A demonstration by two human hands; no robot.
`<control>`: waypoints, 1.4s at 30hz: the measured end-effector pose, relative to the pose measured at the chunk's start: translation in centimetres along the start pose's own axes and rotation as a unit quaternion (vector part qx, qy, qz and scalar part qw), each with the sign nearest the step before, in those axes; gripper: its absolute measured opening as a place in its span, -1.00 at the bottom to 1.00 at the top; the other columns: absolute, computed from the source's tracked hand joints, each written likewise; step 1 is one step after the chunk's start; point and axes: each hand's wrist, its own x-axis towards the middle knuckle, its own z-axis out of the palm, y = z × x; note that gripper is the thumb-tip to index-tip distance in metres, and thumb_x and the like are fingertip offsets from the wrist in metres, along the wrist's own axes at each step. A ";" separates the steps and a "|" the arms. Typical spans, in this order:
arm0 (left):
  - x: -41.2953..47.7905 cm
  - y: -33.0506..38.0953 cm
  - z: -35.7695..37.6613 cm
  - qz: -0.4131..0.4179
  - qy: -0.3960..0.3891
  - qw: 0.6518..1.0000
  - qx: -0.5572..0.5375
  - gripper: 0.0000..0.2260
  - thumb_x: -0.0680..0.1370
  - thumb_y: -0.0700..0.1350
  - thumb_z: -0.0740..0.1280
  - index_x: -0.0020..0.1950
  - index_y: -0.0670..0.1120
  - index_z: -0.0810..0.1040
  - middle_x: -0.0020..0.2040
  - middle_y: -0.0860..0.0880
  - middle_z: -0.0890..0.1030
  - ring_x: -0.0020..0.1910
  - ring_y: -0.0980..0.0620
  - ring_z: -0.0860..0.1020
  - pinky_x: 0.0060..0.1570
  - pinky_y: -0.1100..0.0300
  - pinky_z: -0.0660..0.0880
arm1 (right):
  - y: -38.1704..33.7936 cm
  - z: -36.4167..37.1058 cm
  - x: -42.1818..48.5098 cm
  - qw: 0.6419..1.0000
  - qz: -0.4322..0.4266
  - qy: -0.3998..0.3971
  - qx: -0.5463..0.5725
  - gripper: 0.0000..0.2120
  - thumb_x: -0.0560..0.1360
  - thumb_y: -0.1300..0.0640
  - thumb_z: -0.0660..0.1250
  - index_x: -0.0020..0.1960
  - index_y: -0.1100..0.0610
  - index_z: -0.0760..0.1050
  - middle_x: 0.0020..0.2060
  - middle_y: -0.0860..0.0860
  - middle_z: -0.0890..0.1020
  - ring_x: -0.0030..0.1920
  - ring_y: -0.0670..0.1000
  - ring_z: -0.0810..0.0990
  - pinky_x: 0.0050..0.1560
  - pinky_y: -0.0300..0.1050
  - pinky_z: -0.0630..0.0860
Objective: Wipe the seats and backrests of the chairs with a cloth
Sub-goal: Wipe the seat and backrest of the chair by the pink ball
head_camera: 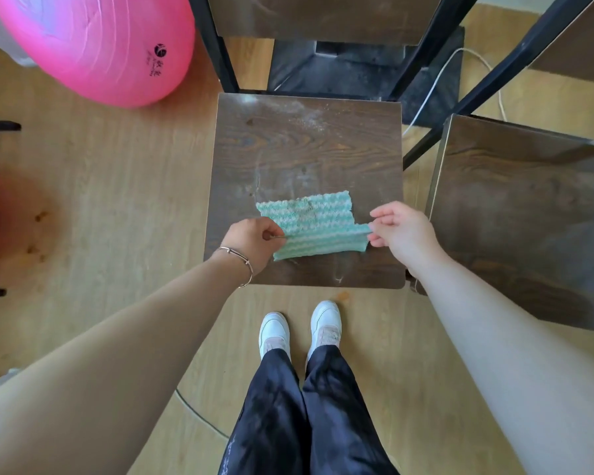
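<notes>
**Operator:** Which step am I on?

**Spotter:** Setting up a seat wipe, I'd judge. Your left hand (254, 243) pinches the cloth (312, 228) at its 9 o'clock edge and your right hand (403, 231) pinches it at its 3 o'clock edge. The cloth is drawn out between them over the 6 o'clock part of the seat (306, 149), close to the front edge. I can't tell whether it lies flat on the wood or hangs just above it.

**Operator:** What's left on this chair?

**Spotter:** Pale dust (288, 111) shows along the seat's 12 o'clock edge, so that end looks unwiped. The backrest (323, 18) beyond it is probably not done either.

**Operator:** And the next move?

**Spotter:** Lay the cloth flat, put a palm on it and push toward 12 o'clock — a two-sided pinch like this one can't press it down. Sweep through the dusty strip, then take the cloth up to the backrest. After that, the second chair (522, 217) stands at your 3 o'clock, just beside this one.
</notes>
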 end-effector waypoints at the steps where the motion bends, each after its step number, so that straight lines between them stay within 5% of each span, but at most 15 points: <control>1: 0.4 0.3 -0.6 -0.004 0.013 1.000 -0.012 -0.92 0.51 -0.05 0.39 -0.01 0.02 0.62 -0.18 0.09 0.57 -0.23 0.13 0.50 -0.26 0.36 0.35 | -0.9 -0.2 0.7 1.000 -0.011 0.003 -0.013 -0.84 0.55 0.24 0.34 0.09 0.05 0.53 -0.13 -0.02 0.66 -0.22 -0.09 0.68 -0.11 -0.14 0.65; 4: 2.1 0.8 -2.1 -0.012 0.055 0.998 -0.011 -0.92 0.53 -0.08 0.36 0.01 0.04 0.59 -0.19 0.12 0.55 -0.18 0.09 0.53 -0.20 0.32 0.37 | -3.7 -0.4 2.8 0.998 -0.036 0.013 -0.046 -0.81 0.55 0.19 0.36 0.14 0.04 0.51 -0.09 -0.03 0.63 -0.17 -0.08 0.65 -0.25 -0.27 0.59; 10: 3.6 -0.2 -2.0 -0.011 0.064 0.995 0.071 -0.74 0.54 -0.04 0.32 0.22 0.02 0.50 0.13 -0.02 0.53 0.10 -0.05 0.47 0.08 0.08 0.46 | -4.2 1.6 5.0 0.975 0.074 -0.038 -0.207 -0.64 0.51 0.00 0.41 0.17 0.23 0.54 0.00 0.12 0.64 -0.14 0.12 0.67 -0.10 0.06 0.67; 15: 1.7 -1.7 -0.3 0.002 0.078 0.991 0.109 -0.64 0.53 -0.02 0.32 0.32 0.02 0.44 0.23 -0.10 0.45 0.21 -0.16 0.38 0.17 -0.05 0.41 | -2.0 4.1 4.0 0.975 0.131 -0.005 -0.182 -0.66 0.46 -0.06 0.45 -0.03 0.24 0.59 -0.27 0.07 0.61 -0.32 0.04 0.58 -0.33 -0.14 0.51; 18: 0.8 -3.0 0.1 0.001 0.090 0.990 0.105 -0.63 0.52 -0.01 0.33 0.32 0.01 0.43 0.23 -0.10 0.44 0.21 -0.17 0.38 0.17 -0.05 0.41 | -1.9 5.2 3.4 0.981 0.129 0.008 -0.141 -0.79 0.49 0.06 0.42 -0.06 0.22 0.60 -0.20 0.10 0.62 -0.21 0.10 0.59 -0.22 -0.09 0.49; 21: 0.4 -3.7 -0.3 -0.011 0.099 0.987 0.129 -0.59 0.51 0.01 0.33 0.35 0.04 0.40 0.25 -0.09 0.41 0.22 -0.16 0.35 0.18 -0.05 0.39 | -2.9 5.9 2.8 0.991 0.065 0.030 -0.109 -0.77 0.51 0.13 0.34 0.05 0.27 0.58 -0.03 0.12 0.65 -0.02 0.15 0.61 -0.01 0.05 0.55; 24: 0.1 -4.1 -0.8 -0.019 0.117 0.977 0.177 -0.57 0.51 0.04 0.32 0.37 0.06 0.36 0.26 -0.08 0.40 0.24 -0.16 0.34 0.16 -0.05 0.35 | -5.1 6.9 1.2 0.991 -0.053 0.032 -0.121 -0.78 0.52 0.13 0.33 0.15 0.12 0.55 0.02 -0.02 0.57 -0.04 0.00 0.52 -0.04 -0.13 0.42; 29: -0.6 -4.6 -0.9 -0.026 0.122 0.964 0.236 -0.53 0.50 0.07 0.29 0.39 0.06 0.32 0.27 -0.07 0.39 0.24 -0.16 0.33 0.16 -0.04 0.31 | -5.4 9.8 -0.6 0.975 -0.156 -0.132 -0.088 -0.76 0.47 0.07 0.44 0.11 0.03 0.53 -0.06 -0.07 0.59 -0.14 -0.07 0.54 -0.03 -0.21 0.47; 32: -1.0 -5.2 -1.0 -0.036 0.125 0.962 0.241 -0.55 0.49 0.06 0.27 0.38 0.06 0.33 0.26 -0.06 0.40 0.23 -0.16 0.34 0.15 -0.04 0.32 | -4.2 9.8 0.0 0.977 -0.184 -0.056 -0.091 -0.81 0.51 0.08 0.39 0.12 0.05 0.56 -0.05 -0.07 0.57 -0.20 -0.10 0.54 0.00 -0.14 0.53; 38: -1.2 -6.3 -1.3 -0.051 0.144 0.960 0.233 -0.55 0.50 0.10 0.28 0.37 0.06 0.33 0.29 -0.06 0.39 0.25 -0.17 0.34 0.17 -0.05 0.31 | -2.0 11.3 1.1 0.913 -0.311 -0.122 -0.233 -0.62 0.52 0.03 0.40 0.32 -0.05 0.52 0.12 -0.13 0.44 -0.24 -0.06 0.49 -0.08 -0.10 0.49; 42: -0.5 -7.2 -1.8 -0.045 0.163 0.959 0.229 -0.54 0.50 0.14 0.28 0.36 0.03 0.36 0.28 -0.06 0.40 0.24 -0.17 0.35 0.17 -0.05 0.31 | -1.8 13.4 1.9 0.880 -0.345 -0.085 -0.316 -0.58 0.49 0.05 0.44 0.33 -0.08 0.52 0.03 -0.07 0.45 -0.28 -0.03 0.43 -0.22 -0.13 0.46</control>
